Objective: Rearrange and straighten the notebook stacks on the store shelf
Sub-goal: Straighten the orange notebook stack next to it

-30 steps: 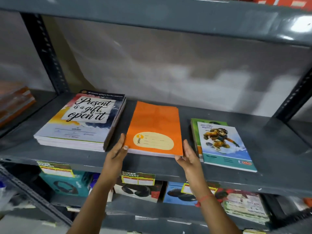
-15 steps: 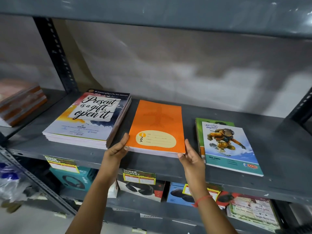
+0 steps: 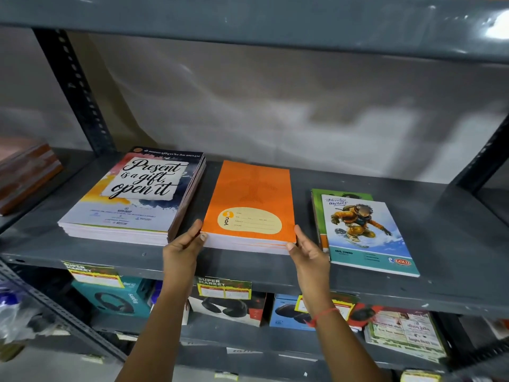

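Three notebook stacks lie on the grey metal shelf [image 3: 248, 268]. The orange stack [image 3: 252, 201] sits in the middle. My left hand [image 3: 183, 249] presses against its near left corner and my right hand [image 3: 308, 252] against its near right corner, so both hands clasp the stack from its sides. To the left lies a taller stack with a "Present is a gift, open it" cover [image 3: 135, 194]. To the right is a thin stack with a snowboarder cover [image 3: 363, 232]; a green cover juts out behind it, askew.
An upper shelf [image 3: 248, 20] hangs low overhead. Slotted uprights [image 3: 74, 89] stand at the left and right. A brown stack [image 3: 24, 172] lies in the bay to the left. Headphone boxes [image 3: 115, 299] and price tags [image 3: 223, 288] fill the shelf below.
Both hands have stayed at the orange stack's near corners, closing in slightly. The view has shifted a little to the left and down.
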